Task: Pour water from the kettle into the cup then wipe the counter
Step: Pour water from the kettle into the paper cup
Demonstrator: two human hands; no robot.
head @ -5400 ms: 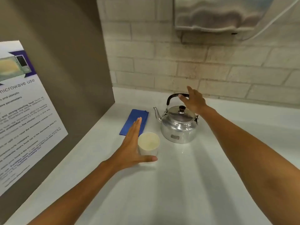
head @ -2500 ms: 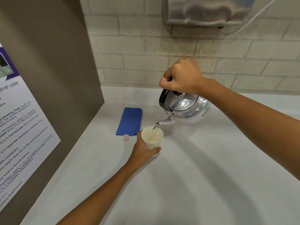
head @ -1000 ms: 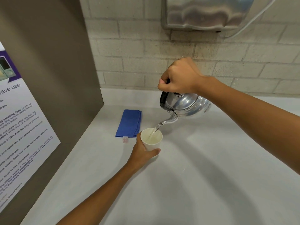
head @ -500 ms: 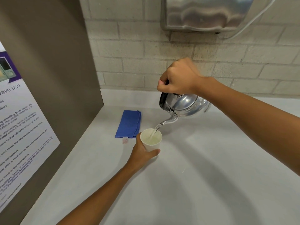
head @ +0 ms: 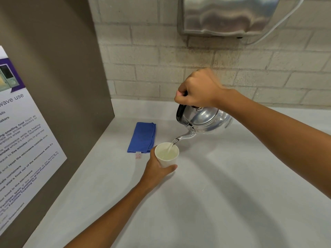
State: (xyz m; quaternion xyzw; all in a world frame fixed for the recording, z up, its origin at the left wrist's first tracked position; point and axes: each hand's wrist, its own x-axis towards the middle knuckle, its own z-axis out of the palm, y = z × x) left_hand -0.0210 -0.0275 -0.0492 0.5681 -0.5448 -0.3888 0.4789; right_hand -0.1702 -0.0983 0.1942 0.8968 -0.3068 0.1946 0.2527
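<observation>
A shiny metal kettle point(head: 206, 121) hangs tilted above the white counter point(head: 215, 203), its spout pointing down-left over a white paper cup point(head: 167, 155). A thin stream of water runs from the spout into the cup, which holds pale liquid. My right hand point(head: 197, 89) is clenched on the kettle's black handle. My left hand point(head: 155, 170) wraps the cup from the near left side, with the cup standing on the counter. A folded blue cloth point(head: 143, 137) lies flat just behind and left of the cup.
A brown side panel point(head: 59, 77) with a microwave-use poster point(head: 19, 151) walls off the left. A brick wall point(head: 143, 72) runs along the back, with a steel dispenser point(head: 227, 15) mounted high on it. A small pink tag point(head: 138, 156) lies by the cloth.
Since 5.4 s ago my right hand took the kettle's handle, lifted and tilted it, and my left hand closed on the cup. Over the last second pouring goes on, little else moves.
</observation>
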